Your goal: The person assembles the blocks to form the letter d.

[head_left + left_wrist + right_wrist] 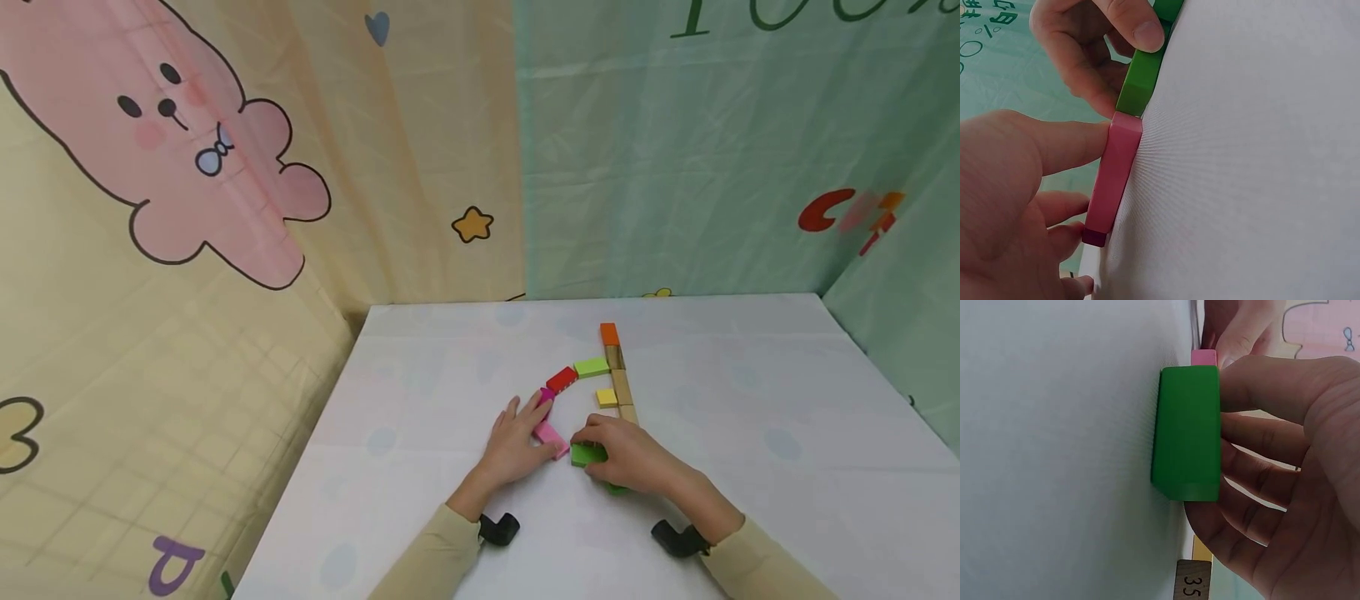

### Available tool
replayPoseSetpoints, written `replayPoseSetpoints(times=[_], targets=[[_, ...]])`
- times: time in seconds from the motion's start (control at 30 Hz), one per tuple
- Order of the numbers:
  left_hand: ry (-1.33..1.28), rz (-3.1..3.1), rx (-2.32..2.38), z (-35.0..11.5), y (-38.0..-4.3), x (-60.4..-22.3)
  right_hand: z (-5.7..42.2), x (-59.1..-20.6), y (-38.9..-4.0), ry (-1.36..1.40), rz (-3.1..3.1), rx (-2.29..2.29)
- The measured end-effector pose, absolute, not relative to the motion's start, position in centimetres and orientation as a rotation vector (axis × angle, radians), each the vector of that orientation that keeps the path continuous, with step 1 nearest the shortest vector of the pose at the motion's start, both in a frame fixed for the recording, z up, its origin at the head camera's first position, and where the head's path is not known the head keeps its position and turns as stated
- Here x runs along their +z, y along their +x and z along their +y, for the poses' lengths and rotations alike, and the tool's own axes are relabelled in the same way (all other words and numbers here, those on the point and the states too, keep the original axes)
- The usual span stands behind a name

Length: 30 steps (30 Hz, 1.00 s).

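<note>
My left hand (516,443) rests on a pink block (550,437) and a magenta block (547,395), its thumb at the pink block's near end. In the left wrist view its fingers lie fairly straight along the pink block. With thumb and fingers, my right hand (636,457) pinches a green block (587,455) flat on the table, end to end with the pink one in the left wrist view. A darker green block (1188,431) lies beside it, partly under the right hand in the head view.
The blocks form a curved outline on the white table (435,400). A red block (562,380) and a lime block (592,367) continue it to a row of wooden blocks (622,387) topped by an orange block (610,334). A yellow block (606,398) touches the row.
</note>
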State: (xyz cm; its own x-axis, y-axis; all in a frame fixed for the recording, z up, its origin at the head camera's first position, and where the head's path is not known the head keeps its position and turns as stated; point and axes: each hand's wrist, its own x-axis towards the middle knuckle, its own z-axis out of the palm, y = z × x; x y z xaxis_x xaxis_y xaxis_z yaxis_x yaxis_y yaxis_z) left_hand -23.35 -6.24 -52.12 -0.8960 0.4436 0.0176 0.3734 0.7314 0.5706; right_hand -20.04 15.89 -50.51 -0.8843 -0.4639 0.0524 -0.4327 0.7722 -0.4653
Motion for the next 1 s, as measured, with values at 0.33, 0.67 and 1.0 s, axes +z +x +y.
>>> replayPoseSetpoints(times=[0.33, 0.67, 1.0], targets=[[0.675, 2.820, 0.875, -6.21, -23.63, -51.99, 15.94, -50.21, -20.16, -0.810, 2.867, -0.742], [0.677, 2.826, 0.849, -6.33, -23.26, -52.15, 15.79, -50.63, -19.74, -0.829, 2.858, -0.767], [0.680, 2.827, 0.855, -6.33, -23.42, -52.12, 15.79, -50.51, -19.88, -0.822, 2.850, -0.780]])
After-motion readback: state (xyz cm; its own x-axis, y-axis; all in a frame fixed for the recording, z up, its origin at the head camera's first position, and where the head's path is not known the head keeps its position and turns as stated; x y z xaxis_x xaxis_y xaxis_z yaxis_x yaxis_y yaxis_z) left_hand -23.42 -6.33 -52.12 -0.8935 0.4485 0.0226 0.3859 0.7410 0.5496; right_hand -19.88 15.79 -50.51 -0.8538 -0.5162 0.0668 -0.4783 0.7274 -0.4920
